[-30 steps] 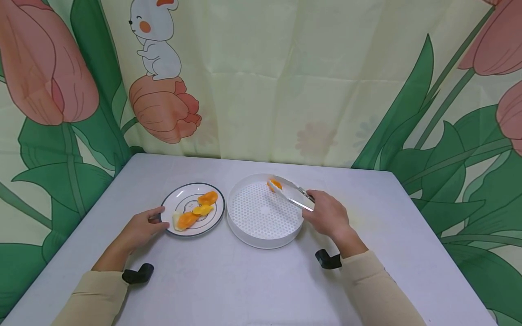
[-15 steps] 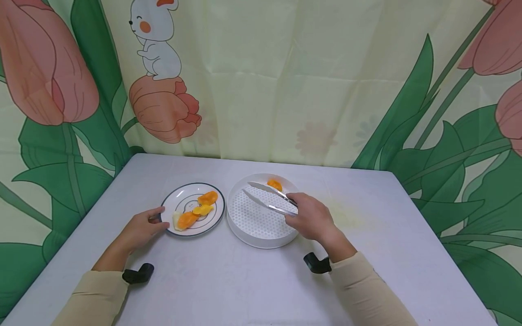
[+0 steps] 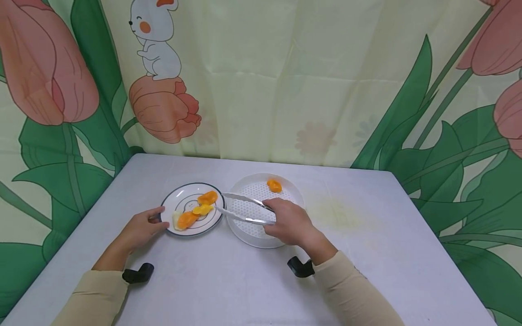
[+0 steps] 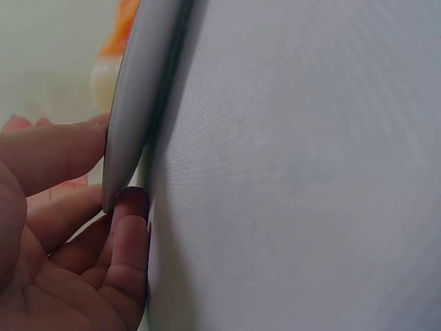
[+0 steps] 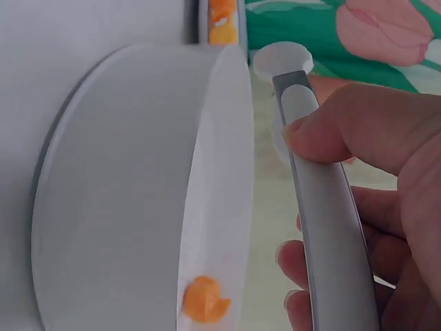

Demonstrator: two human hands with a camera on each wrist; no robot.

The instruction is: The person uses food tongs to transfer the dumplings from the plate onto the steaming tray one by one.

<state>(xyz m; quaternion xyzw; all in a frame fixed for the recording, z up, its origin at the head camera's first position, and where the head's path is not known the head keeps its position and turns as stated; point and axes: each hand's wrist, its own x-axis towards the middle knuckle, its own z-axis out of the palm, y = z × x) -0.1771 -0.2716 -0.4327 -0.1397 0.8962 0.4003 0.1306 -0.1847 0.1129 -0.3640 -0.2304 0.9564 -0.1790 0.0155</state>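
Note:
My left hand (image 3: 140, 231) pinches the near-left rim of a white plate (image 3: 171, 203) with a dark edge line; in the left wrist view fingers lie on both sides of the rim. On the plate are several orange and yellow fruit pieces (image 3: 187, 220) and a pale one (image 3: 176, 219). My right hand (image 3: 289, 222) grips metal tongs (image 3: 248, 219), spread with nothing between the tips, which reach the plate's right edge. Below the tongs stands a round white perforated tray (image 3: 265, 242). One orange piece (image 3: 274, 185) lies at its far side.
Both containers stand on a white-covered table (image 3: 212, 280). Behind it hangs a curtain (image 3: 261, 90) printed with tulips and a rabbit. A faint yellowish stain (image 3: 338, 215) marks the cloth right of the tray.
The tongs let go of the orange piece at the tray's far side. My right hand then moved left with them toward the plate. My left hand and the plate stayed put.

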